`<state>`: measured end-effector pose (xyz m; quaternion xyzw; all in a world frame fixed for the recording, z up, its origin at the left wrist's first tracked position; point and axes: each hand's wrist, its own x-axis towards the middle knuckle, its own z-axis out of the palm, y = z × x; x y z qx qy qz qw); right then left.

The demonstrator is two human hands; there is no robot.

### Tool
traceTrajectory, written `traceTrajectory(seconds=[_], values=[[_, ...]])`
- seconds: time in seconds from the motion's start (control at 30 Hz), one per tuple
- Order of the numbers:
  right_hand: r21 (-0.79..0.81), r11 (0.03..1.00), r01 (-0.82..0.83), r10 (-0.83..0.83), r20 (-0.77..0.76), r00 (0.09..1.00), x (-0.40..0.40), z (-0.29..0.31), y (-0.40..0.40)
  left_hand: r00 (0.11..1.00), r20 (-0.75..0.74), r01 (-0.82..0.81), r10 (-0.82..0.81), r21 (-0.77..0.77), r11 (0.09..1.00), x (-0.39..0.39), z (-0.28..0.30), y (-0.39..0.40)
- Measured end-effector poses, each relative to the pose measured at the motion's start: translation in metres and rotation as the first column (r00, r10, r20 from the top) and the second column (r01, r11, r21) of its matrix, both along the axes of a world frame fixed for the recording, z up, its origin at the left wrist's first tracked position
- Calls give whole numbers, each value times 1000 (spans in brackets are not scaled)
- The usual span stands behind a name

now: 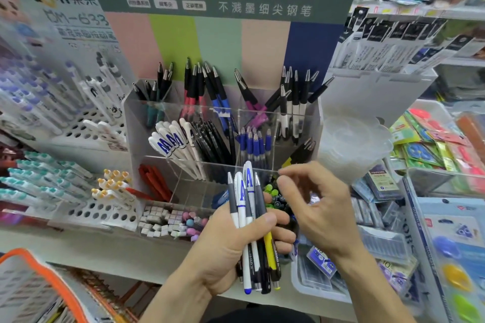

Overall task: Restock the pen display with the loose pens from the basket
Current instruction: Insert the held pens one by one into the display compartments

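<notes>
The basket [39, 286] near my left is cut off, and my left hand [231, 246] hides the pens' [249, 217] middles.

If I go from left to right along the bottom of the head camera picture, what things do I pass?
Basket with the orange rim → left hand gripping a bunch of pens → right hand, fingers loosely curled and holding nothing → packets with coloured blobs at the right edge.
</notes>
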<state>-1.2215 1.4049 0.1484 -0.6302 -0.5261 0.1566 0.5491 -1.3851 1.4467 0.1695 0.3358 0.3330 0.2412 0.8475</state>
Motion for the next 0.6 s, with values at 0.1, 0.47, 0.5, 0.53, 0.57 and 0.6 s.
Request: traceTrajectory(seconds=[0.1, 0.47, 0.5, 0.53, 0.57, 0.6], values=[[-149, 973, -178, 140, -238, 961, -9, 2, -4, 999, -30, 36, -34, 63, 997, -1, 0, 0], [-150, 981, -119, 33, -482, 876, 9, 11, -6, 991, -21, 129, -129, -5, 992, 0, -5, -1], [-122, 991, -56, -10, -483, 876, 13, 16, -7, 992, -26, 119, -120, -28, 993, 0, -6, -1], [-87, 996, 13, -54, -485, 873, 17, 21, -9, 994, -35, 104, -105, -41, 994, 0, -7, -1], [-40, 996, 79, -89, -498, 862, 21, 25, -10, 995, -45, 85, -87, -45, 995, 0, -7, 0], [21, 989, 145, -113, -523, 845, 25, 28, -9, 996, -59, 61, -63, -41, 997, 0, -8, 1]])
